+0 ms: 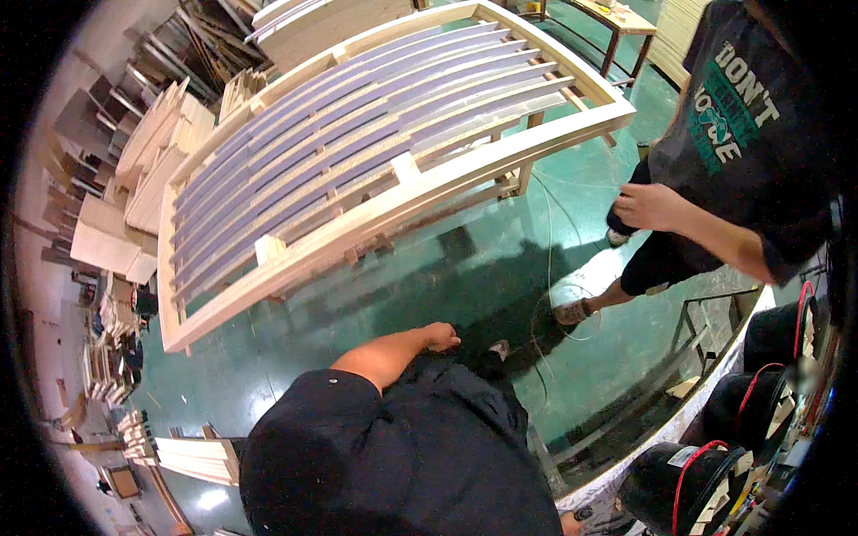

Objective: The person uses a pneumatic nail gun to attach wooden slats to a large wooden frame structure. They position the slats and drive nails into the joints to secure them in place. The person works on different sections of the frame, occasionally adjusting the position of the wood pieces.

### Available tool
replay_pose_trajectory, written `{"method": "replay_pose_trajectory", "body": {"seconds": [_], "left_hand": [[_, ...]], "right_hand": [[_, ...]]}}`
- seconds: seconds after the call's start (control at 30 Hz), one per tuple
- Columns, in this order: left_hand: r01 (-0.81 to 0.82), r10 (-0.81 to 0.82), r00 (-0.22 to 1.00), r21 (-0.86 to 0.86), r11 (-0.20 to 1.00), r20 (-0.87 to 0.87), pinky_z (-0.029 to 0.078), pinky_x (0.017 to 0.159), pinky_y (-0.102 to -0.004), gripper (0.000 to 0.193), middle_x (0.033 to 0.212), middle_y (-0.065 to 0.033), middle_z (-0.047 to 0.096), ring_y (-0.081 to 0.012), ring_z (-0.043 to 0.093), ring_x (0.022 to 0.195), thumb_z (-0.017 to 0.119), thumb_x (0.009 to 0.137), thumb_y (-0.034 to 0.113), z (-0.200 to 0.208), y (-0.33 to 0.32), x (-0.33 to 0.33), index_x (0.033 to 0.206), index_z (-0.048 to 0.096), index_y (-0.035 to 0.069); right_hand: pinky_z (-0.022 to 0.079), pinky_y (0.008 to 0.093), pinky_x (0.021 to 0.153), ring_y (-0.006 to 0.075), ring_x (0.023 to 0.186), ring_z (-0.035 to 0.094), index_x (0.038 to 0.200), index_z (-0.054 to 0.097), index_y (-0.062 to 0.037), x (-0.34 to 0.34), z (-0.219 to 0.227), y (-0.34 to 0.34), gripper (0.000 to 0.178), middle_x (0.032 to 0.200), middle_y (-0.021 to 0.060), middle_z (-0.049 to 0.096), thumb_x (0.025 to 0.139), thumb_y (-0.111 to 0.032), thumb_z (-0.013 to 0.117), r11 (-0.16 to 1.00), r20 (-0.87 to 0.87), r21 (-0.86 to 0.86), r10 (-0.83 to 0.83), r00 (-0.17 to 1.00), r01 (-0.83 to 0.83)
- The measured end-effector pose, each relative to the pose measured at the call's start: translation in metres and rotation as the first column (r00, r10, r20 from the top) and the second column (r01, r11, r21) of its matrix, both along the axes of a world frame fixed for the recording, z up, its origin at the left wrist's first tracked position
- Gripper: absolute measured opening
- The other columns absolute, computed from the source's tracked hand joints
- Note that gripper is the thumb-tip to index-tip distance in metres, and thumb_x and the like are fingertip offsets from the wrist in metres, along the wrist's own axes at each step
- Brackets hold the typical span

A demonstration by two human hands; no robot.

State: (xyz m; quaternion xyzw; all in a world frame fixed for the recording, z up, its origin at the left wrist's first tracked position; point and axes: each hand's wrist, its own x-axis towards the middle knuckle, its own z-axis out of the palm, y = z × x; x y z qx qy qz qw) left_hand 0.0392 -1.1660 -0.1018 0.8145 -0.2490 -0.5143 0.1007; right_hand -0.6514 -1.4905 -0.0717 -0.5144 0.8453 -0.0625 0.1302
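My left hand (442, 337) hangs over the green floor in front of my dark trousers. Its fingers are curled in, and nothing shows in them. My right hand (570, 523) barely appears at the lower edge, below a dark wristband (583, 514); its fingers are hidden. Beyond my left hand, and apart from it, a large pale wooden frame (402, 192) rests raised on supports. Long parallel slats (313, 134) with greyish faces run across its inside. Small wooden blocks (270, 248) sit by its near rail.
A co-worker (733, 116) stands at right, one hand (652, 207) near a thin pale cord (551, 259) looping to the floor. Black buckets (666, 482) with red handles line the lower right. Stacked boards (165, 165) stand at left, a small table (617, 20) at the back.
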Motion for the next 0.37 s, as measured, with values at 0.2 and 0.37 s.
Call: {"method": "replay_pose_trajectory", "body": {"seconds": [0.2,0.37], "left_hand": [[-0.07,0.069,0.998,-0.103,0.992,-0.014,0.054,0.077,-0.0495,0.044,0.092,-0.014,0.076,-0.0318,0.071,0.077,0.055,0.103,0.046,-0.002,0.045,-0.041,0.101,0.077,0.007],[-0.141,0.147,0.989,-0.174,0.975,0.019,0.053,0.08,-0.0512,0.045,0.095,-0.0166,0.075,-0.0372,0.071,0.086,0.056,0.101,0.046,0.001,0.097,-0.081,0.099,0.076,0.005]], "right_hand": [[0.051,0.0508,0.084,0.0395,0.09,0.064,0.113,0.059,0.0073,-0.01,-0.001,0.007,0.038,0.105,0.0255,0.067,0.086,-0.017,0.071,1.0,0.18,0.009,0.005,0.984,-0.007],[0.05,0.0523,0.064,0.0296,0.058,0.057,0.09,0.064,0.003,-0.046,-0.05,-0.024,0.021,0.076,0.0147,0.065,0.094,-0.017,0.068,0.999,0.34,0.021,0.016,0.94,-0.024]]}}
